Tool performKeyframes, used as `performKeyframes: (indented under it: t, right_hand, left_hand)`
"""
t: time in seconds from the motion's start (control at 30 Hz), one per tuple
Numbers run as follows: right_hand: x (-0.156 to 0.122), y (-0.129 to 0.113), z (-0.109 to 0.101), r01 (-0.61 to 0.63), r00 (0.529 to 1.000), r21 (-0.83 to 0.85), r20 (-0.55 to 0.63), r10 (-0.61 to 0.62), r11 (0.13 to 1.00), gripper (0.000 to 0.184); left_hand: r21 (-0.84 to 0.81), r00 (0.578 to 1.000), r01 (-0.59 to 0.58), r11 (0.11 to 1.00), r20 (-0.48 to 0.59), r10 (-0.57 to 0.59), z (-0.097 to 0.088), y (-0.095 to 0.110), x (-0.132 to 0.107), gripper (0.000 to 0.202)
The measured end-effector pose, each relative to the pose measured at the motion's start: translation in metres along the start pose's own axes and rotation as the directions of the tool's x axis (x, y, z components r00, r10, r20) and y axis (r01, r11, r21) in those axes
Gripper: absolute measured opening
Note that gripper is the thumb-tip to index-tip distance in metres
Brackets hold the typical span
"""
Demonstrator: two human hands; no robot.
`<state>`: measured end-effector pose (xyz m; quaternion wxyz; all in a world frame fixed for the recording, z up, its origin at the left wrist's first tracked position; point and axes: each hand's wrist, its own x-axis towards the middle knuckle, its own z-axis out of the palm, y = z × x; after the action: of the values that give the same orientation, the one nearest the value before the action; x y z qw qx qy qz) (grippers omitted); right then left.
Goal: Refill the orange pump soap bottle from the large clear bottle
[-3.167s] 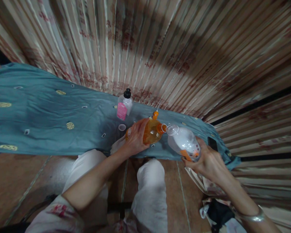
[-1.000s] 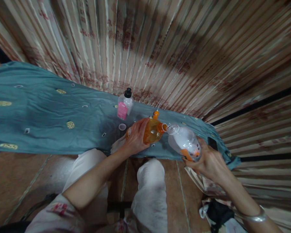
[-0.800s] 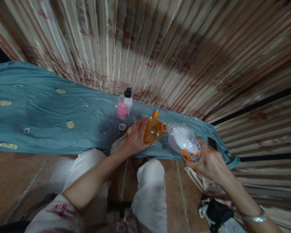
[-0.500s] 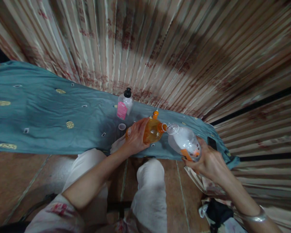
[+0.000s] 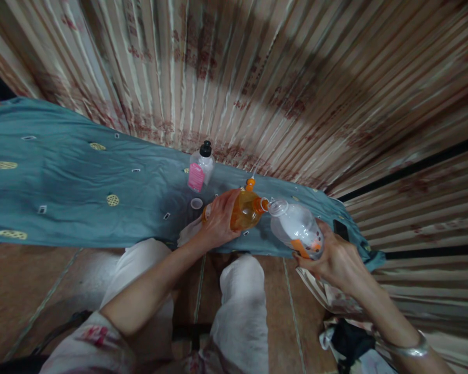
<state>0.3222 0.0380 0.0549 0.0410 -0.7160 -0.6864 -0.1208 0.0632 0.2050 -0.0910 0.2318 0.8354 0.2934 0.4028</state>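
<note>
My left hand (image 5: pixel 221 219) is wrapped round an orange bottle (image 5: pixel 246 210), tipped nearly on its side with its open neck to the right. My right hand (image 5: pixel 333 259) grips the base of a clear plastic bottle (image 5: pixel 294 224), which leans so that its open mouth meets the orange bottle's neck. Orange and dark marks show near the clear bottle's base. Just behind the orange bottle lies an orange pump top (image 5: pixel 250 184) with a thin pale tube. A small white cap (image 5: pixel 196 203) rests left of the orange bottle.
A clear bottle with a pink label and black top (image 5: pixel 201 169) stands behind the cap. A dark phone (image 5: pixel 340 229) lies by my right hand. The narrow surface has a teal patterned cloth (image 5: pixel 74 176); a pleated curtain (image 5: pixel 218 78) hangs behind it. Dark and white fabric (image 5: pixel 351 343) sits lower right.
</note>
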Motion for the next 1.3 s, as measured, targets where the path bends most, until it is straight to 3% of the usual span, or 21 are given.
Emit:
performKeyframes:
  t: [1.3]
  right_hand:
    - [-0.0006,0.0019,-0.0007,0.016,1.0,-0.011,-0.008,-0.017,1.0,0.072]
  left_hand:
    - [0.026,1.0,0.009,1.0,0.012,-0.01,0.0014,0.0004,0.0007,0.116]
